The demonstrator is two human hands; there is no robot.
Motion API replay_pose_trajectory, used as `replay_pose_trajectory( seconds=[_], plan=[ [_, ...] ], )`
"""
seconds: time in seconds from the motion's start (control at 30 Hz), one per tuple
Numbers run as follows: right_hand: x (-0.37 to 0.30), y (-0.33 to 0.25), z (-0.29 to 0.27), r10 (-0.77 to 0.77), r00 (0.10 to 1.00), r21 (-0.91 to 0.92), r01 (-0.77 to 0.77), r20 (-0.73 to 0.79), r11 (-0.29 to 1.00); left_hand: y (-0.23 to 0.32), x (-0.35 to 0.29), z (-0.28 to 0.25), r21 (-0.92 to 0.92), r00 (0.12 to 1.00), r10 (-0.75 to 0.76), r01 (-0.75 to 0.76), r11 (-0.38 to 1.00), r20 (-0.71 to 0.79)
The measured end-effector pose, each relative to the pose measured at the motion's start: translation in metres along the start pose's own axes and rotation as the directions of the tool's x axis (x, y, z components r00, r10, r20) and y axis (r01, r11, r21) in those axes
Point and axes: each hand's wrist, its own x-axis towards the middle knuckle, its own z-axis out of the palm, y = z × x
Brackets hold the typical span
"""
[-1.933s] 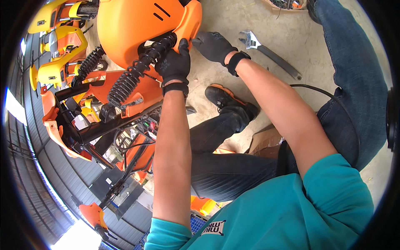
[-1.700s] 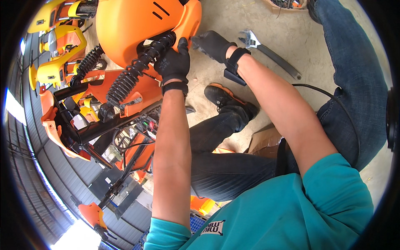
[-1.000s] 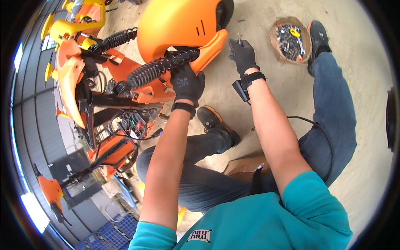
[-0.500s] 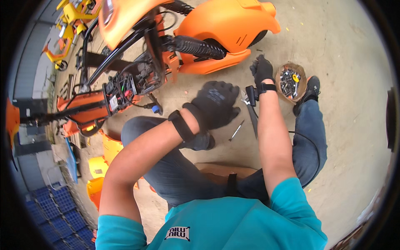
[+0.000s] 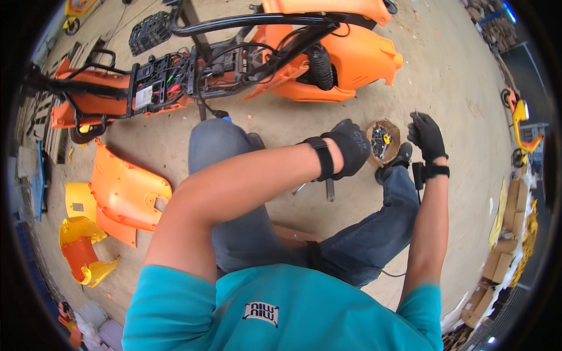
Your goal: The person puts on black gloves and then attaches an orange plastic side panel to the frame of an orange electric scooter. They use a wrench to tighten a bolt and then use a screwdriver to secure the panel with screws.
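Note:
My left hand point(image 5: 352, 149), in a black glove, is closed like a fist just left of a round container point(image 5: 374, 158) of small metal hardware; what its fingers hold, if anything, is hidden. To the container's right, my gloved right hand point(image 5: 428, 137) is raised with its fingertips pinched together. A tiny thin piece seems to poke up from them, too small to name. Inside the container lies a yellow round-ended item point(image 5: 387, 139) among the hardware point(image 5: 379, 143). Below my left hand a dark tool handle point(image 5: 330, 191) and the tip of a slim metal tool point(image 5: 300, 189) show on the floor.
A partly stripped orange scooter point(image 5: 216, 70) lies across the far side, its wiring exposed. Orange point(image 5: 132, 190) and yellow body panels point(image 5: 82, 199) rest at the left. My right shoe point(image 5: 398, 161) is beside the container. Cardboard boxes point(image 5: 497, 263) line the right edge.
My view has swung right. My right hand has moved from left of the container to its right side and risen. My left hand has moved right, up to the container, and its fingers have curled in.

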Motion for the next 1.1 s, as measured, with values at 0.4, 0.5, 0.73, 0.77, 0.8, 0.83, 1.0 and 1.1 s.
replay_pose_trajectory(
  seconds=[0.4, 0.5, 0.73, 0.77, 0.8, 0.83, 1.0, 1.1],
  plan=[
    [-0.041, -0.008, 0.078, -0.105, 0.944, -0.005, 0.112, 0.313, 0.994, -0.016, -0.016, -0.011, -0.026, 0.997, -0.064, 0.063, 0.998, -0.033],
    [-0.038, 0.015, 0.086, -0.077, 0.932, 0.039, 0.068, 0.355, 0.997, -0.024, -0.014, -0.01, -0.068, 0.989, -0.107, 0.1, 0.993, -0.106],
    [-0.027, 0.047, 0.096, -0.202, 0.946, -0.1, 0.233, 0.252, 0.967, -0.045, -0.006, 0.0, -0.069, 0.982, -0.092, 0.082, 0.994, -0.165],
    [-0.027, 0.046, 0.099, -0.198, 0.947, -0.121, 0.234, 0.254, 0.965, -0.046, -0.006, -0.003, -0.068, 0.986, -0.114, 0.106, 0.992, -0.123],
    [-0.026, 0.05, 0.1, -0.228, 0.94, -0.145, 0.27, 0.253, 0.952, -0.045, -0.004, -0.001, -0.073, 0.989, -0.126, 0.121, 0.99, -0.074],
    [-0.023, 0.053, 0.1, -0.257, 0.933, -0.17, 0.304, 0.252, 0.937, -0.045, -0.002, 0.002, -0.072, 0.99, -0.125, 0.121, 0.99, -0.06],
    [-0.02, 0.054, 0.104, -0.488, 0.844, -0.318, 0.536, 0.222, 0.782, -0.044, -0.004, 0.005, -0.036, 0.988, -0.138, 0.14, 0.989, 0.066],
    [-0.024, 0.052, 0.1, -0.526, 0.83, -0.323, 0.557, 0.185, 0.765, -0.046, -0.005, 0.007, 0.007, 0.986, -0.126, 0.126, 0.992, 0.106]
  ],
)
